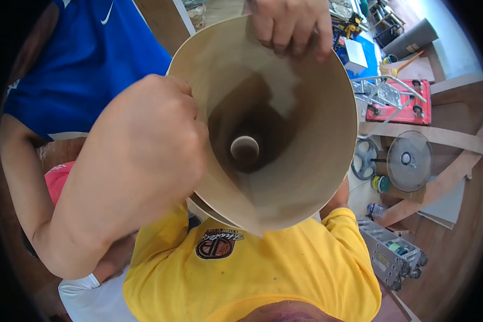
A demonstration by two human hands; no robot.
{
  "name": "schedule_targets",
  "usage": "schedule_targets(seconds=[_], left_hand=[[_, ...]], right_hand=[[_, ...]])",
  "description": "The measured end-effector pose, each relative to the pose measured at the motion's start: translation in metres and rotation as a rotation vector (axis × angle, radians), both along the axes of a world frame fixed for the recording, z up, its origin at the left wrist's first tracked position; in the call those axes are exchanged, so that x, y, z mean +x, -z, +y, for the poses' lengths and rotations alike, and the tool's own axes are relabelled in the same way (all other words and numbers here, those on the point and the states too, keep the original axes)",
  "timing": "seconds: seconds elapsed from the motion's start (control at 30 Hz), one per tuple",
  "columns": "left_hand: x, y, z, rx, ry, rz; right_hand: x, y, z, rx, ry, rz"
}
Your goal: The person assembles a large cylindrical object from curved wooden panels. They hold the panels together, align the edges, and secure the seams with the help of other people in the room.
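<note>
A large sheet of thin tan board, curled into a roll [311,166], stands in front of my chest with its wide mouth toward me. Its edges overlap at the lower left, and deep inside shows a small pale round spot [244,150]. My right forearm [339,197] reaches behind the roll, which hides my right hand. My left arm also goes behind it, and that hand is hidden too. A co-worker in blue has one closed hand [172,129] at the roll's left rim. Another hand [292,27], seemingly the same person's, hooks its fingers over the far rim.
The co-worker's blue shirt [102,64] fills the far left; white fabric [91,300] lies at the lower left. To the right are a red trolley [408,102], a fan [408,161], a folded metal ladder [389,252], and curved wooden strips [429,137] on the floor.
</note>
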State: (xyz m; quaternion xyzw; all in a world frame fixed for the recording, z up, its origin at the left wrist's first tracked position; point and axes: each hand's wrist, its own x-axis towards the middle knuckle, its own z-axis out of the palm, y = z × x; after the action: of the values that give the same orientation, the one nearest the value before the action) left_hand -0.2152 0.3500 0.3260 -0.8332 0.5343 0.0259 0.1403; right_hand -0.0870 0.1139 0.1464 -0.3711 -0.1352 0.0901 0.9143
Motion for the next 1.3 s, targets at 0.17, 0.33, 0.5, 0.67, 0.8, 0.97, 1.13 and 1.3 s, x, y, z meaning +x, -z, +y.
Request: schedule_targets(seconds=[0.17,0.33,0.5,0.67,0.8,0.97,1.13,1.3], left_hand=[[-0.038,-0.006,-0.024,0.082,-0.024,0.032],[-0.042,-0.006,-0.034,0.297,-0.074,0.024],[-0.055,0.018,-0.037,0.215,-0.199,0.03],[-0.064,0.044,-0.036,0.331,-0.205,-0.173],[-0.074,0.045,-0.035,0.174,-0.232,-0.188],[-0.089,0.032,-0.04,0.006,-0.382,-0.071],[-0.096,0.044,-0.041,-0.025,-0.491,0.065],[-0.097,0.047,-0.032,-0.04,-0.42,0.162]], right_hand=[[-0.007,0.0,0.012,0.007,-0.044,0.017],[-0.012,-0.003,0.015,0.029,-0.063,0.028],[-0.025,0.002,0.004,0.028,-0.038,0.056],[-0.031,0.007,0.005,0.06,-0.06,0.075],[-0.049,0.003,0.001,0.072,-0.05,0.096],[-0.074,0.003,0.011,0.141,-0.111,0.142],[-0.082,0.006,0.01,0.133,-0.135,0.192],[-0.053,-0.022,-0.006,-0.548,-0.275,-0.094]])
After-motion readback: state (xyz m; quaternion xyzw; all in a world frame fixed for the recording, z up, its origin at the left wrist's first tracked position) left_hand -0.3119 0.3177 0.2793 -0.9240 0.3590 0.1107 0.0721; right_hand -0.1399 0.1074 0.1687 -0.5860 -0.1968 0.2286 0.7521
